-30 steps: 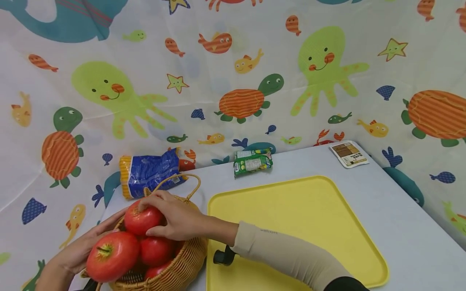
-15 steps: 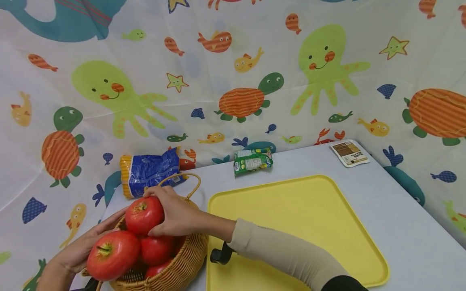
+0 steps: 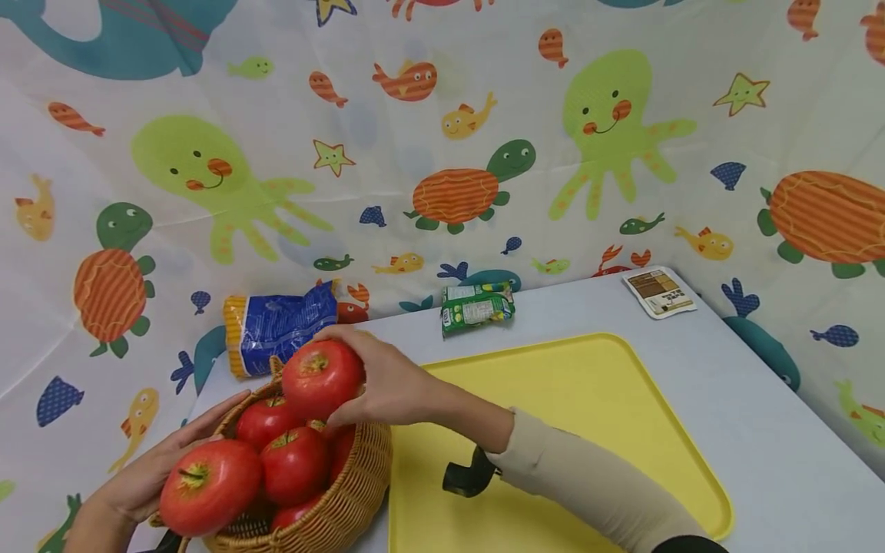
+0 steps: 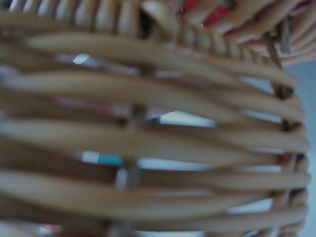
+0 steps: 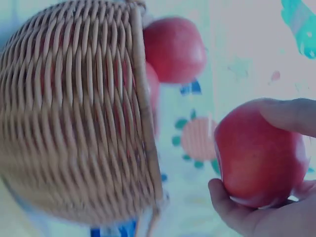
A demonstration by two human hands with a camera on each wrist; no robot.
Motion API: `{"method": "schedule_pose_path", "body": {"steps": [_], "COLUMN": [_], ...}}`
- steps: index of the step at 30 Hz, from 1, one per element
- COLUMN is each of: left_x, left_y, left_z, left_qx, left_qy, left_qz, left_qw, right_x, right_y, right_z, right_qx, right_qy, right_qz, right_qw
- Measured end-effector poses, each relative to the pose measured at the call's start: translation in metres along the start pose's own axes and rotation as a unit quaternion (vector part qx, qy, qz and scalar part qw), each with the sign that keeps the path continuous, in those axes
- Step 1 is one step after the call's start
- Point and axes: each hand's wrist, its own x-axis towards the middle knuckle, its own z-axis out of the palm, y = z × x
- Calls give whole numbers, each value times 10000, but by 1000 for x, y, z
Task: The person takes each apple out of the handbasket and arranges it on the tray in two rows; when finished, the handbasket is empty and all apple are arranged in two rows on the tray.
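One apple [image 3: 321, 378] gripped in right hand [image 3: 390, 384] fingers above basket [image 3: 346, 499] (left hand [image 3: 148, 476] flat on side)

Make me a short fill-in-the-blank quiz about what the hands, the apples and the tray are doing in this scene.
1. The right hand grips a red ____ above the wicker basket.
2. The left hand rests on the basket's ____ side.
3. The tray on the table is ____ in colour.
4. The blue packet lies ____ the basket.

Missing words: apple; left; yellow; behind
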Motion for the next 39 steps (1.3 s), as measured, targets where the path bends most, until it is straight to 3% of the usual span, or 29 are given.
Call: {"method": "schedule_pose_path", "body": {"steps": [4,10,16,22,34,39], "left_x": [-1,-3,-2,0,0,-1], "left_y": [1,2,1,2,-1,-1], "left_z": [0,-1,-1,0,0,0], "left_qx": [221,127,168,501,439,508], "left_qy": [140,135,61,146,229,280], "left_qz": [5,-24,5,77,87,61], "left_qw": [9997,9998,9998,9986,9987,9983], "right_x": [-17,-34,-31,-22,-16,-17], "right_y": [14,54,101,136,149,148], "right_z": [-24,-42,-38,-31,-24,-24], "right_qx": [97,-271,-833,-1171,-1507,-1649], "right_qy": [470,940,671,301,77,56], "right_qz": [238,1105,1428,1573,1228,1288], "right_qw": [9986,9891,9840,9801,9809,9779]}}
